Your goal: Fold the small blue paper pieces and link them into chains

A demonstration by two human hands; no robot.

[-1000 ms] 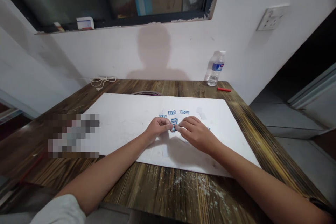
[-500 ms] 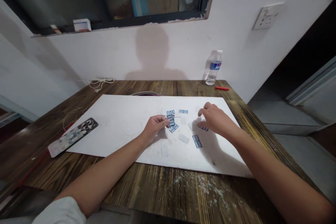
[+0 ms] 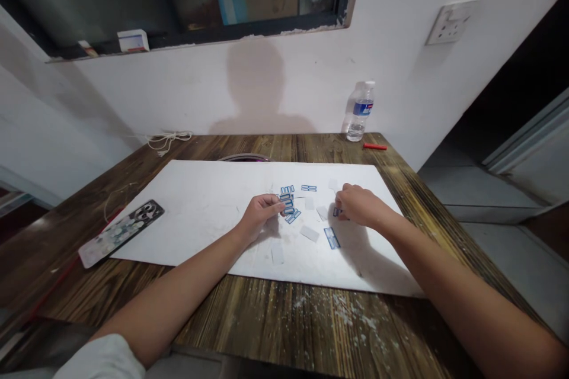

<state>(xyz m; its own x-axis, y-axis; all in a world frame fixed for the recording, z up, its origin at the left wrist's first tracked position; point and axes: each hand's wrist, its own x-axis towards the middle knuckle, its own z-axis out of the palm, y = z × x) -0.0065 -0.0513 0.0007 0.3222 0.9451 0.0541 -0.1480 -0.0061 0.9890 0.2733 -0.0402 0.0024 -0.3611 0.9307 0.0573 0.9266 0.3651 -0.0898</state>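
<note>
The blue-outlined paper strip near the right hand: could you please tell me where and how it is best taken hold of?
I would pinch the blue-outlined paper strip by its long edges, coming from above with the right hand, the nearer one: it lies flat and slanted, apart from the other pieces.

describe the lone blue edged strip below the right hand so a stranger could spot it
On the wooden table, find the white sheet. Just below the right hand lies a blue-edged strip, set at a slant. Unlike the blue pieces bunched by the left hand, it lies alone.
</note>
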